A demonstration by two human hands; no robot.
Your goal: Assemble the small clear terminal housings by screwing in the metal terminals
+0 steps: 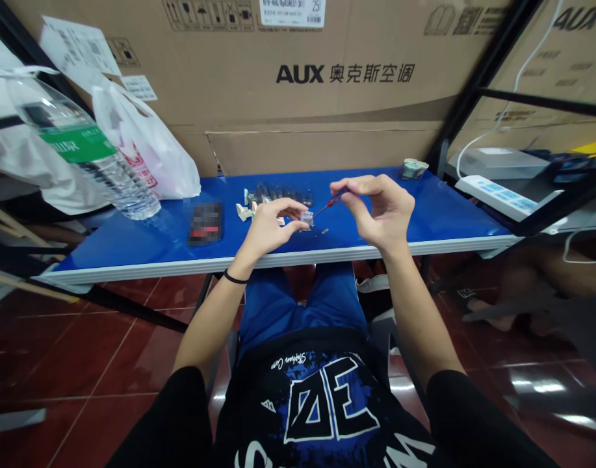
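Small clear part (306, 217) is, in the head view, sitting above the tabletop (448, 218), near the middle of its front edge. The left hand (272, 226) is pinching it between thumb and fingers. The right hand (385, 207) is pinching the handle end of a slim red screwdriver (331, 203), whose shaft is slanting down leftward to the part; whether the tip is touching is too small to tell. A tiny scrap (325, 231) is lying just beside them, toward the front edge. Dark pieces (284, 193) are clustering behind the left hand toward the far edge, with pale pieces (244, 212) lying to their left. Toward the left end, a blurred dark item (205, 224), a white bag (149, 146) and a water bottle (90, 153) are resting. Near the far right corner, a small bundle (413, 169) is sitting.
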